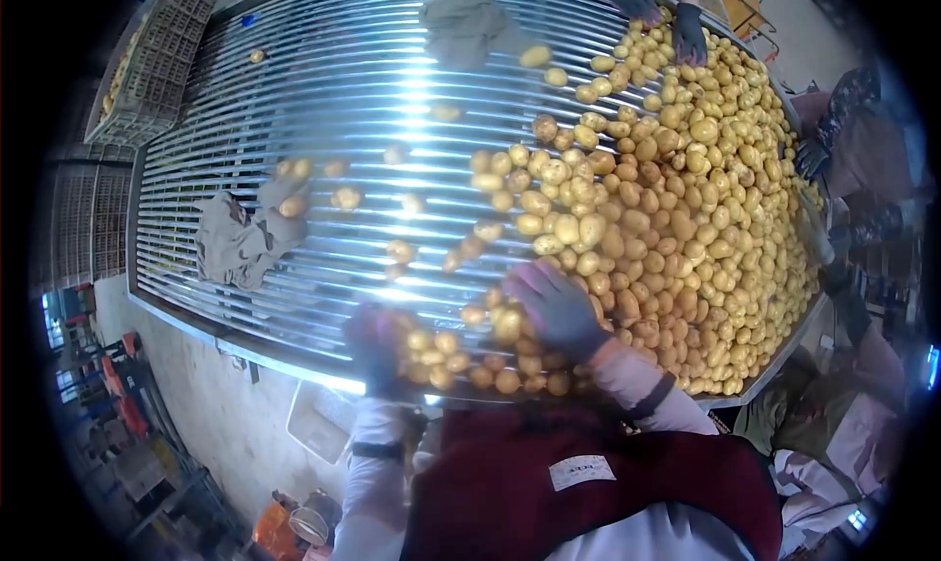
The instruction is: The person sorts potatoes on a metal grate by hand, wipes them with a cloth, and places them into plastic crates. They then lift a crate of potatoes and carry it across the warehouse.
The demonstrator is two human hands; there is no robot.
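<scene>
Stacked plastic crates [147, 66] stand beyond the far left end of the roller sorting table [323, 91]; yellow potatoes show through the crate mesh. The table carries a deep heap of potatoes [686, 218] at its right end, with two grey cloths [240, 238] lying left of the heap. At the near edge, the gloved right hand [554, 306] lies palm down, fingers spread, on a small cluster of potatoes [470, 360], clasping none. The gloved left hand [377, 350] is blurred, its grip unclear.
</scene>
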